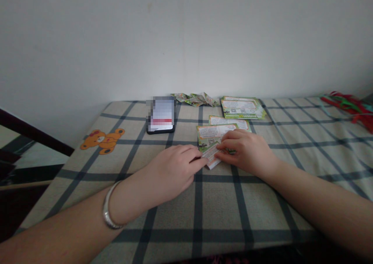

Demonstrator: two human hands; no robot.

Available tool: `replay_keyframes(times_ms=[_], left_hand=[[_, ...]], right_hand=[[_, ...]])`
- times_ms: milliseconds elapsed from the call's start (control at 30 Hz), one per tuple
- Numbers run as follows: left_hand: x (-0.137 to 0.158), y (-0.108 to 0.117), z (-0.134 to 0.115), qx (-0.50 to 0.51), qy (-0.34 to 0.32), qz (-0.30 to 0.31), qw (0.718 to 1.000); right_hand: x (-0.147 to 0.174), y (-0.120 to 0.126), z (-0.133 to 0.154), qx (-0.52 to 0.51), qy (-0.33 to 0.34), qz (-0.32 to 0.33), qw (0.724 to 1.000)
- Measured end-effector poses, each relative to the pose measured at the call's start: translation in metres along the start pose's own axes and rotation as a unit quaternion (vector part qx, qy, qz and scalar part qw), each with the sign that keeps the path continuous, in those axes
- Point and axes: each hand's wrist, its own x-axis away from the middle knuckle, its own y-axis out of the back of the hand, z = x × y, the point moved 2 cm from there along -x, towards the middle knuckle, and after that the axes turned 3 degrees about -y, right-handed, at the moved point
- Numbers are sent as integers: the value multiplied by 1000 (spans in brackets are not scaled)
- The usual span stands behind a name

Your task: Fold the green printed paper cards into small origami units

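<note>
A printed green-and-white leaflet [218, 130] lies flat on the tablecloth, its near corner folded up and over. My left hand [177, 166], with a silver bangle on the wrist, pinches the left end of the folded flap [212, 153] between thumb and fingers. From the other side, my right hand [247, 151] has its curled fingertips pressed on the fold and covers the leaflet's right part. Another leaflet [230, 120] sticks out from behind the first one.
A phone [163, 114] with a lit screen lies at the back, left of crumpled or folded leaflet paper [198, 99]. A stack of leaflets [243, 107] sits near the wall. Red and green cloth [349, 106] lies far right. A bear picture [103, 140] is at the left edge.
</note>
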Motion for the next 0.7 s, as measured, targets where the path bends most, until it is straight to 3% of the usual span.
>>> replay_keyframes(times_ms=[133,300,500,700], left_hand=[[2,-3,1,-6,5,27,1000],[2,-4,1,-13,-1,21,1000],[-1,-1,0,-17,-14,23,999],[-1,-2,0,-25,-25,10,999]], right_hand=[[-1,-1,-1,-17,18,-18,1000],[-3,1,2,-45,152,-28,987],[1,3,10,-85,256,5,963],[1,5,12,-91,279,10,956]])
